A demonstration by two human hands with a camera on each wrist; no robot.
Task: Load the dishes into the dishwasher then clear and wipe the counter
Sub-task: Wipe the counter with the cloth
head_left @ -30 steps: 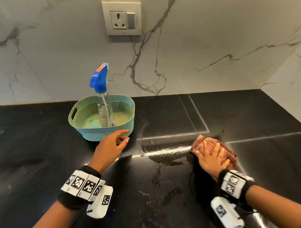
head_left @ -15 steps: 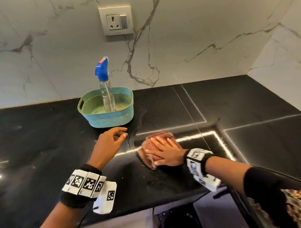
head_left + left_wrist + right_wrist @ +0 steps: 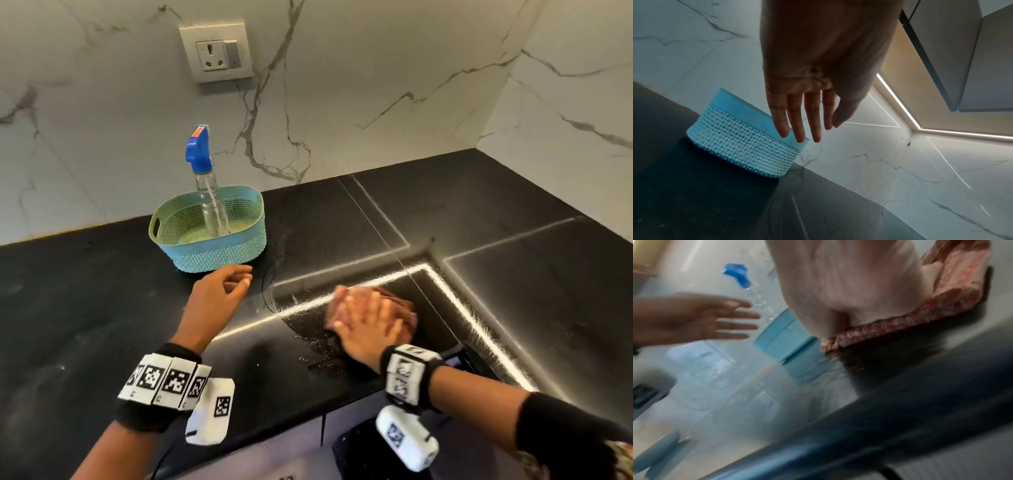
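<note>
Wiping step: the right hand (image 3: 371, 330) presses flat on the cloth (image 3: 399, 305) near the counter's (image 3: 85, 308) front edge; the left hand (image 3: 214, 301) hovers slack and empty (wet streaks likely need another pass).

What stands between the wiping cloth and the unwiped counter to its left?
Nothing lies directly left of the cloth under the right hand. Farther back-left, the teal basket with its spray bottle sits on the counter, and the left hand hovers near it.

The right hand (image 3: 370, 323) and the reddish cloth (image 3: 399, 303) under it are motion-blurred, and the hand covers most of the cloth. The right wrist view is smeared throughout. The basket (image 3: 219, 255) wall hides the spray bottle (image 3: 209, 202) base. Both forearms run off the bottom edge.
</note>
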